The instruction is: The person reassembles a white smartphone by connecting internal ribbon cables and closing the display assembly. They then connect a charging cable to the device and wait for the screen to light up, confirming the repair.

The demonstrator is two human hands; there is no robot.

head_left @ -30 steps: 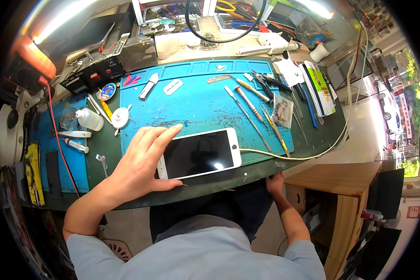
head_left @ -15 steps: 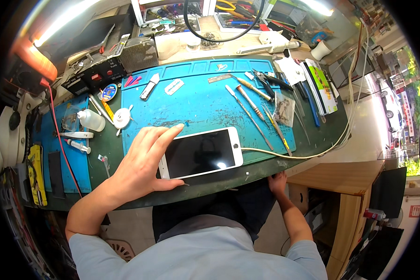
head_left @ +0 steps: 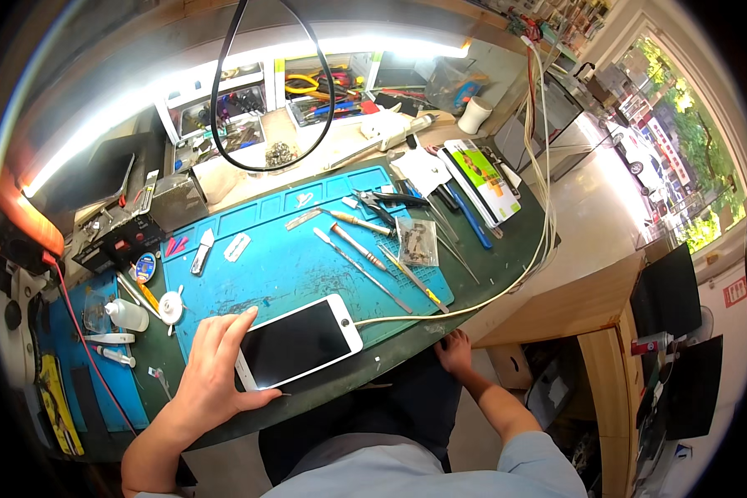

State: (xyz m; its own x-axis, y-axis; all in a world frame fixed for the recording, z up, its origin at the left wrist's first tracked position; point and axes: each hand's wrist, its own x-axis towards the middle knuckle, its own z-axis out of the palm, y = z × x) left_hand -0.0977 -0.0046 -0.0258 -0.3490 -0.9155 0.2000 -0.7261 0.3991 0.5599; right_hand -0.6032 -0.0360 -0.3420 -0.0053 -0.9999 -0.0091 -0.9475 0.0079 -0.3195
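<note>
A white smartphone [head_left: 300, 342] with a dark screen lies near the front edge of the blue work mat [head_left: 266, 286], tilted up to the right. My left hand [head_left: 212, 373] grips its left end, thumb along the lower edge and fingers at the upper edge. A white cable [head_left: 490, 309] meets the phone's right end, by the round button. Low at the bench's front edge, beside my leg, is my right hand [head_left: 454, 355]; its fingers are small and partly hidden, with nothing visible in them.
Beyond the phone lie tweezers [head_left: 415, 280], thin-handled tools [head_left: 357, 246], black pliers [head_left: 382, 206] and a small clear bag [head_left: 417, 242]. A white bottle [head_left: 128, 315] and a syringe [head_left: 114, 355] are at the left. A wooden cabinet [head_left: 556, 307] stands right of the bench.
My view has turned toward the right and tilted up, so the bench appears lower and further left. My left hand keeps its grip on the phone; my right hand stays at the bench edge.
</note>
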